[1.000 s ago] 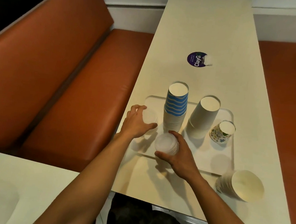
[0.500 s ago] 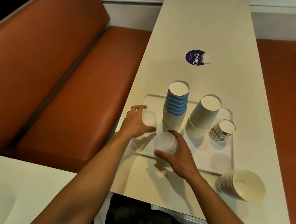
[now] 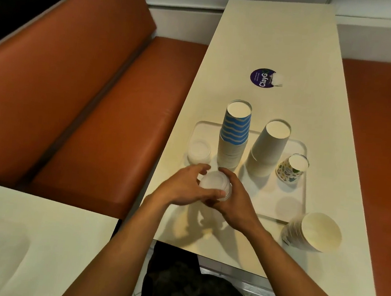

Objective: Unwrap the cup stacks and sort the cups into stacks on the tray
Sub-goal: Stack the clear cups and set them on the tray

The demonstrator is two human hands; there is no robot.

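Observation:
A white tray (image 3: 290, 206) lies on the table. On it stand upside down a clear plastic cup (image 3: 199, 151) at the left, a tall stack topped by blue-striped cups (image 3: 235, 132), a plain white stack (image 3: 269, 147) and a small patterned cup (image 3: 291, 168). Over the tray's near left part I hold a stack of clear plastic cups (image 3: 215, 183) with both hands: my left hand (image 3: 183, 187) grips its left side, my right hand (image 3: 235, 199) its right side. A stack of white paper cups (image 3: 310, 231) lies on its side off the tray, at the near right.
A round purple sticker (image 3: 263, 78) is on the cream table (image 3: 272, 36) beyond the tray. Orange benches (image 3: 88, 89) run along both sides. Another table's corner (image 3: 25, 239) is at the near left.
My left hand let go of the single clear cup at the tray's left and came over to the clear cup stack in my right hand. That cup now stands alone.

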